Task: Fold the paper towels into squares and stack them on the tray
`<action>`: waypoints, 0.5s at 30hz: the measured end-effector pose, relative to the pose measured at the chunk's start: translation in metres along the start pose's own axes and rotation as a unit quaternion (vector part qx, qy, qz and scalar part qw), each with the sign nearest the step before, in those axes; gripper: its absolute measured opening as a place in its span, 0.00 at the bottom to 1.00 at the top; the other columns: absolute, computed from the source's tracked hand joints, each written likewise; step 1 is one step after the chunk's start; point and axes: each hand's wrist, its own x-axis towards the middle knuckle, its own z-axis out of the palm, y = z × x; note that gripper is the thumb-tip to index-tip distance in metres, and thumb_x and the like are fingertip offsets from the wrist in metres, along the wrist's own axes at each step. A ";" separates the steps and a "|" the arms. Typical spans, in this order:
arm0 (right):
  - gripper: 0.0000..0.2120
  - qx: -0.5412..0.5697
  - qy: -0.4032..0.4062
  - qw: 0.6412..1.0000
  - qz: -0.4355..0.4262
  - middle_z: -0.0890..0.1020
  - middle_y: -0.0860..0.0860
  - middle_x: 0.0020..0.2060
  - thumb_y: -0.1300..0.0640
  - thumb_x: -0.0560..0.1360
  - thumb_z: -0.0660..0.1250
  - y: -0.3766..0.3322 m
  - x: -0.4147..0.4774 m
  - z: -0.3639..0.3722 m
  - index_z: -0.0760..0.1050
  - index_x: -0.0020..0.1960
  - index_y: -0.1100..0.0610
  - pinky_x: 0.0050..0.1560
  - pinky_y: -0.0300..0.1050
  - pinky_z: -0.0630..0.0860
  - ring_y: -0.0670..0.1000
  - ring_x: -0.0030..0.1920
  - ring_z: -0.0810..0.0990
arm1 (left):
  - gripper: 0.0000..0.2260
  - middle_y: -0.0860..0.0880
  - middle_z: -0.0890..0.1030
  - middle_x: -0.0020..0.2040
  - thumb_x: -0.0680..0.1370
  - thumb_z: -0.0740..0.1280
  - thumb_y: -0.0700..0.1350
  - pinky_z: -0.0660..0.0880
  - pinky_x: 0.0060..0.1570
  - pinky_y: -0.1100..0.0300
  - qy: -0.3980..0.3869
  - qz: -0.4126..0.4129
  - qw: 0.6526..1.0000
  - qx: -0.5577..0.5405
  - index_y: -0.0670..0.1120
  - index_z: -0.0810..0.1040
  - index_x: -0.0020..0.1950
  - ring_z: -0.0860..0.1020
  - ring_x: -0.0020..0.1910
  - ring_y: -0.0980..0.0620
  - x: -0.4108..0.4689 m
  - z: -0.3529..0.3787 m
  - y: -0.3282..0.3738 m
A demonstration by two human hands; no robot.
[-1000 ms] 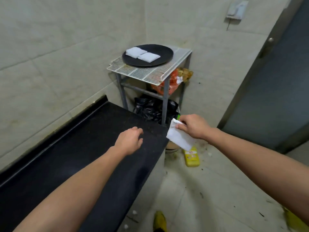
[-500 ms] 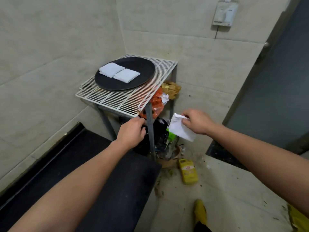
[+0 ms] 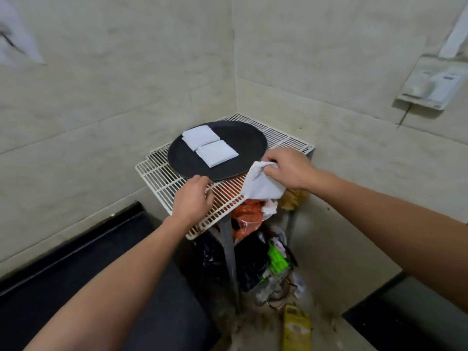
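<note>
A round black tray (image 3: 243, 138) sits on a white wire rack (image 3: 162, 178) in the corner. Two folded white paper towel squares lie side by side on it, one at the back (image 3: 200, 136) and one nearer me (image 3: 216, 153). My right hand (image 3: 288, 171) pinches a folded white paper towel (image 3: 260, 183) by its top corner, just right of the tray's near rim; the towel hangs down over the rack. My left hand (image 3: 193, 198) hovers above the rack's front, fingers loosely curled and holding nothing, right at the tray's near edge.
A black counter (image 3: 76, 287) runs along the left wall below me. Under the rack are black bags (image 3: 250, 262), orange and green packaging (image 3: 245, 219). A yellow carton (image 3: 295, 328) lies on the floor. A wall box (image 3: 430, 84) hangs at the upper right.
I have come closer to the rack. Both hands rose from below the rack's edge to over its top; the right one carried the towel up beside the tray.
</note>
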 end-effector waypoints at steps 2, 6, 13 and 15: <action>0.06 0.013 0.003 0.999 -0.033 0.80 0.46 0.44 0.51 0.75 0.63 0.002 0.030 -0.004 0.78 0.49 0.48 0.40 0.43 0.68 0.50 0.45 0.77 | 0.09 0.49 0.78 0.50 0.76 0.64 0.46 0.76 0.45 0.53 -0.003 -0.022 1.000 0.006 0.47 0.77 0.55 0.77 0.47 0.49 0.011 0.000 -0.004; 0.04 0.036 -0.023 0.996 -0.072 0.82 0.47 0.44 0.51 0.73 0.63 -0.004 0.090 -0.001 0.76 0.44 0.44 0.41 0.47 0.73 0.51 0.45 0.78 | 0.10 0.48 0.78 0.52 0.76 0.65 0.44 0.77 0.49 0.52 -0.001 -0.070 0.998 -0.008 0.46 0.77 0.57 0.78 0.49 0.49 0.038 0.000 -0.017; 0.04 0.022 -0.125 0.978 -0.164 0.76 0.46 0.40 0.55 0.75 0.64 -0.020 0.186 0.022 0.78 0.46 0.52 0.41 0.44 0.65 0.50 0.42 0.74 | 0.23 0.48 0.76 0.61 0.75 0.68 0.37 0.71 0.57 0.62 -0.066 -0.221 0.876 -0.423 0.45 0.69 0.70 0.74 0.60 0.52 0.107 -0.007 -0.028; 0.04 0.031 -0.138 0.976 -0.167 0.74 0.44 0.36 0.57 0.75 0.64 -0.020 0.208 0.028 0.77 0.43 0.52 0.40 0.44 0.65 0.50 0.41 0.73 | 0.20 0.45 0.80 0.53 0.74 0.70 0.36 0.75 0.54 0.59 -0.095 -0.224 0.855 -0.459 0.47 0.72 0.64 0.79 0.53 0.51 0.125 -0.002 -0.032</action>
